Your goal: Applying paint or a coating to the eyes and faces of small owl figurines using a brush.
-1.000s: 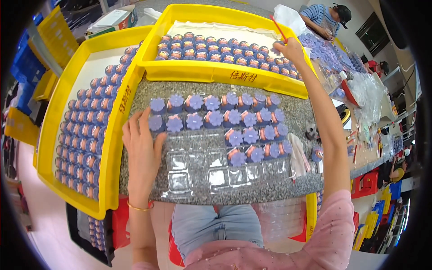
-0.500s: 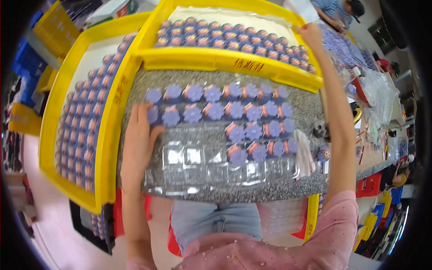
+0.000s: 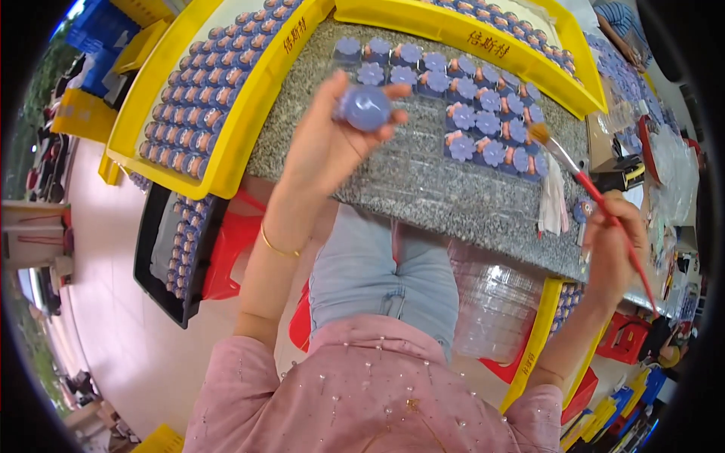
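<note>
My left hand [image 3: 323, 151] is raised over the near left part of the table with its fingers round a small figurine [image 3: 365, 108], whose smooth, rounded purple-blue side shows. A paintbrush [image 3: 591, 190] with a red handle and tan bristles is gripped in my right hand [image 3: 615, 245], beyond the table's right edge. Its bristle tip points up and left, close to the rightmost figurines. Rows of purple figurines with flower-shaped tops [image 3: 463, 117] sit in a clear plastic tray [image 3: 408, 143]. Vacant pockets show at the tray's near left.
Yellow bins [image 3: 232, 162] full of figurines flank the table [image 3: 453, 215] at left and back. A white cloth [image 3: 553, 200] lies at its right edge. A black crate [image 3: 189, 302] and red stools [image 3: 236, 241] stand below left. Another person [image 3: 625, 30] sits far right.
My left hand has lifted from the tray and now holds a figurine. My right hand has come back from the far bin and holds a paintbrush. The view has shifted.
</note>
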